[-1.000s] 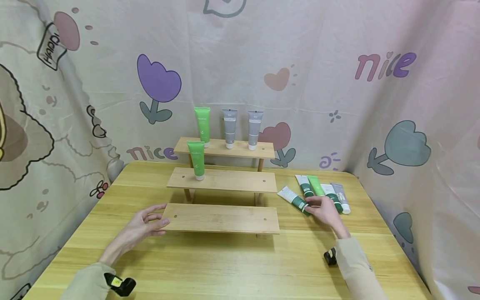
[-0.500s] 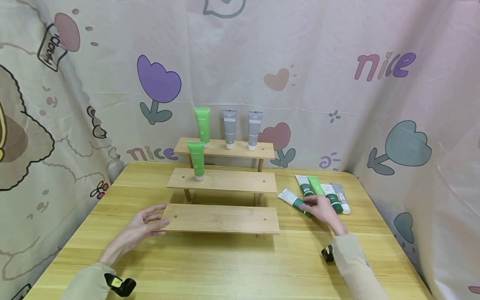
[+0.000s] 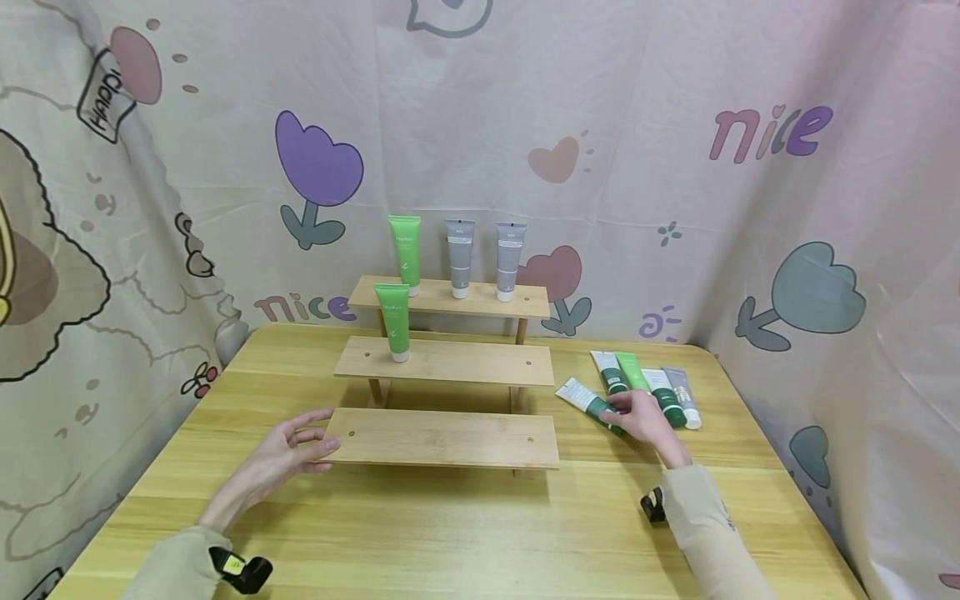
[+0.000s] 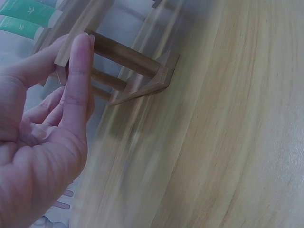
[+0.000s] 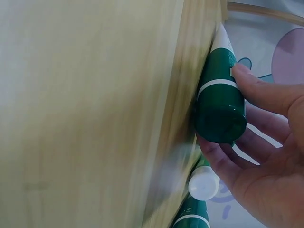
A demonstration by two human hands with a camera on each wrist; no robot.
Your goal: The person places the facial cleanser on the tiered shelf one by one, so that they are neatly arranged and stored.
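Note:
A three-step wooden display stand (image 3: 444, 438) stands mid-table. My left hand (image 3: 283, 454) grips the left end of its lowest step, which sits between thumb and fingers in the left wrist view. My right hand (image 3: 643, 418) pinches a white and dark green squeeze tube (image 3: 587, 403) lying on the table right of the stand. In the right wrist view the thumb is on one side of the tube's (image 5: 221, 102) green end and fingers are on the other. Two grey tubes (image 3: 460, 258) and a light green tube (image 3: 406, 254) stand on the top step.
Another light green tube (image 3: 393, 321) stands at the left of the middle step. Beyond my right hand lie several more tubes, among them a green and white one (image 3: 663, 397), a light green one (image 3: 632, 371) and a grey one (image 3: 682, 397). A patterned curtain (image 3: 622, 125) surrounds the table.
My right hand has shifted slightly left along the green and white tube, which has turned a little. My left hand stays at the lowest step.

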